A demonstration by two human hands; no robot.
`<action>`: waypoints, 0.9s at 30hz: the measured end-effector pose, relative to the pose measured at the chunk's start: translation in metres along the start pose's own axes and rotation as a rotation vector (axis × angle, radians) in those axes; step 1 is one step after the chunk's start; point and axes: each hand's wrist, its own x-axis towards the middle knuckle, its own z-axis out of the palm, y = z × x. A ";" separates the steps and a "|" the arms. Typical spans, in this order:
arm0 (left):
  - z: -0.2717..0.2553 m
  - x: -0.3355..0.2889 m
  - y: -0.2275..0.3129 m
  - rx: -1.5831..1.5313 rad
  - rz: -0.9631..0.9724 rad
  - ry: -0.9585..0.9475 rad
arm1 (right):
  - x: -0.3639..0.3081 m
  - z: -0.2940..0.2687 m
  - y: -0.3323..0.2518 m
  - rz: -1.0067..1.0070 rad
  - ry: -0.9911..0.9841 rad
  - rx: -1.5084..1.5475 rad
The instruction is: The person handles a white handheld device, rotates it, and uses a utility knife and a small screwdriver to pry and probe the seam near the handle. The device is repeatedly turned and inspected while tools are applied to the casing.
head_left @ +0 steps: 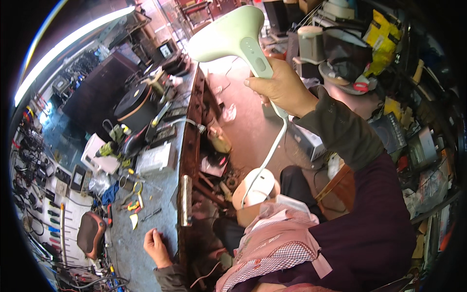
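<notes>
Raised in front of me is a pale green handheld garment steamer [226,36] with a wide head and grey buttons. My right hand [287,87] is wrapped round its handle. From the handle's lower end a pale hose [276,148] runs down to a cream-coloured base [259,186] by my knees. The base's lower part is partly hidden by my apron [272,238]. My left hand [156,248] rests on the edge of the blue-grey workbench [163,194], fingers curled in, with nothing visible in them.
Pliers [139,193], a pen-like tool [150,214], a white metal box [154,158] and a brown massage cushion [91,234] lie on the bench. Behind them stands a round black appliance [134,104]. At right are piled goods, including a yellow bag [382,36] and a fan [348,78].
</notes>
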 end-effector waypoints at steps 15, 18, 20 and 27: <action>0.347 -0.090 0.128 0.102 0.534 -0.748 | -0.074 -0.078 0.054 0.133 0.027 0.074; 0.436 -0.117 0.111 0.055 0.557 -0.909 | -0.083 -0.077 0.064 0.154 0.017 0.139; 0.477 -0.130 0.070 0.213 0.355 -1.081 | -0.087 -0.077 0.064 0.191 0.026 0.142; 0.414 -0.073 -0.150 0.644 0.052 -0.812 | -0.074 -0.090 0.088 0.143 0.116 0.082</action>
